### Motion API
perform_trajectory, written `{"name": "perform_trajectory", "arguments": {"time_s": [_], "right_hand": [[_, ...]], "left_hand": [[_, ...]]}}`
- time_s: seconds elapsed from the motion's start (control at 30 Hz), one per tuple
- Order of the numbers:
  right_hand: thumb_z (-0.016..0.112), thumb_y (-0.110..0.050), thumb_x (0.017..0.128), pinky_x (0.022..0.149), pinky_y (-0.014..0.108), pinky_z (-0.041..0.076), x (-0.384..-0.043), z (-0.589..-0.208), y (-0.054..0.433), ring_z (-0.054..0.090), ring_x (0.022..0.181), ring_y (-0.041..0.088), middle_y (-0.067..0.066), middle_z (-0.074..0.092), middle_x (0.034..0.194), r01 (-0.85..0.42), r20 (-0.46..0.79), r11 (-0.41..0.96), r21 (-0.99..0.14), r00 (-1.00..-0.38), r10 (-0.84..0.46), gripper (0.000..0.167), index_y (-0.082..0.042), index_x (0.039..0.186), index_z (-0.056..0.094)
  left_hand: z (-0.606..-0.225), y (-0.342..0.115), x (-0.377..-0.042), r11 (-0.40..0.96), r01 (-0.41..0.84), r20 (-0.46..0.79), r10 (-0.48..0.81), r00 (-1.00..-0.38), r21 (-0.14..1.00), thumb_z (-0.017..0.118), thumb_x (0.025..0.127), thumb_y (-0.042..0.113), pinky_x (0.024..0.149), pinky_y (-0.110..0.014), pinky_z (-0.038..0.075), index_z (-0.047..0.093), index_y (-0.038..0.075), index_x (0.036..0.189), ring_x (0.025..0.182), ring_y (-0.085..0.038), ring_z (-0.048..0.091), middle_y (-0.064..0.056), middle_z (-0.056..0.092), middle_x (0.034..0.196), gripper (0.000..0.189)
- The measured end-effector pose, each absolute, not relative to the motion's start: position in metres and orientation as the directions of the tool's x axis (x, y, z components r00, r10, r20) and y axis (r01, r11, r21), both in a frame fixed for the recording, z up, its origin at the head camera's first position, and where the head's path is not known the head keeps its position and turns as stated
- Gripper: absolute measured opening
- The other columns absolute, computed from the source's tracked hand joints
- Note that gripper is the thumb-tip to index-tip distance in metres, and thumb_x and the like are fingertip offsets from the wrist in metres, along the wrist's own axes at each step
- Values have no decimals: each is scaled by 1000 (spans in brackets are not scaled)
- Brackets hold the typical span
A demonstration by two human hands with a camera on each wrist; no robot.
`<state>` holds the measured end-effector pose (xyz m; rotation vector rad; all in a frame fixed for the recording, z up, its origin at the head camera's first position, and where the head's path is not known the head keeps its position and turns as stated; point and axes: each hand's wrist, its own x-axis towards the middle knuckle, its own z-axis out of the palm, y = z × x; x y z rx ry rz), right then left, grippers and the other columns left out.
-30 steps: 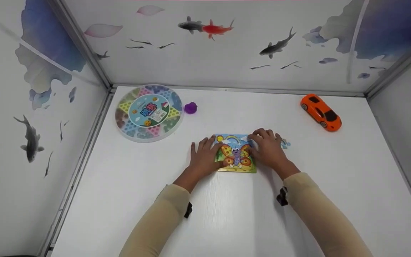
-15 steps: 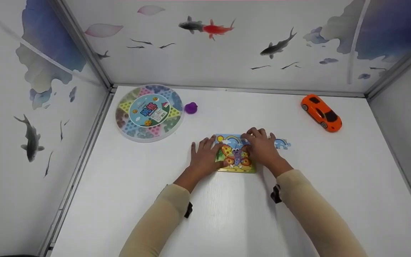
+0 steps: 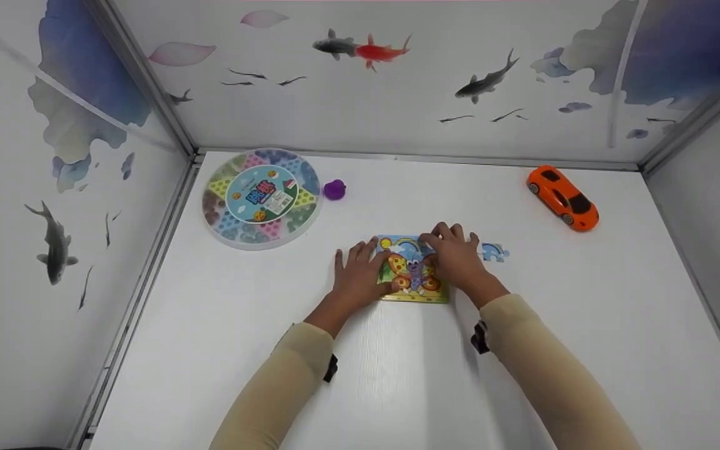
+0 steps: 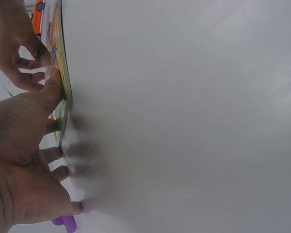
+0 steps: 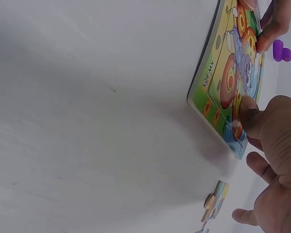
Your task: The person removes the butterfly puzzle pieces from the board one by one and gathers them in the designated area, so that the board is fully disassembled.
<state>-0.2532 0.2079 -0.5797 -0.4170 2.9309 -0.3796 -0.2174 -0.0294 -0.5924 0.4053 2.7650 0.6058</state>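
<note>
A butterfly jigsaw puzzle (image 3: pixel 415 282) in a flat board lies at the middle of the white table. My left hand (image 3: pixel 358 275) spreads over its left side. In the left wrist view, the left thumb (image 4: pixel 52 90) presses on the board while other fingers stand beside its edge. At the puzzle's upper right, my right hand (image 3: pixel 460 259) bends its thumb and index finger down and pinches a puzzle piece, mostly hidden beneath them. The right thumb (image 5: pixel 249 109) touches the picture. Right of that hand lies a loose blue rainbow piece (image 3: pixel 494 252).
A round clear case (image 3: pixel 311 219) with coloured compartments stands at the back left, beside a small purple duck-shaped toy (image 3: pixel 335 189). An orange toy car (image 3: pixel 563 198) sits at the back right. Printed walls (image 3: pixel 397 125) rise at the back and sides.
My right hand has shifted left over the puzzle's upper right, mostly in the first half second, uncovering more of the loose rainbow piece. The left hand stays in place.
</note>
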Motion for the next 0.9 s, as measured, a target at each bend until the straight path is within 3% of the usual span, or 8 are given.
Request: {"name": "perform_trajectory", "arguments": {"time_s": [0.57,0.9], "right_hand": [[76,-24,107,122,84,33,-255,-581,209,46,137,41,13,56,145,-282,-83,925,-256,-947,-312,45,-18,150,63],[75,-21,107,114,79,43,-255,-581,210,52,133,38,13,57,139,-304,-71,903,-303,-938,-339,37,-15,142,65]], "left_hand": [[-591,-30,-216,882,230,-187,329,-926,411,73,101,60,135,-74,15,48,26,168,170,-34,24,-7,25,185,79],[-592,-29,-217,892,215,-208,316,-926,397,75,101,58,136,-73,13,47,28,169,171,-33,22,-4,24,186,79]]}}
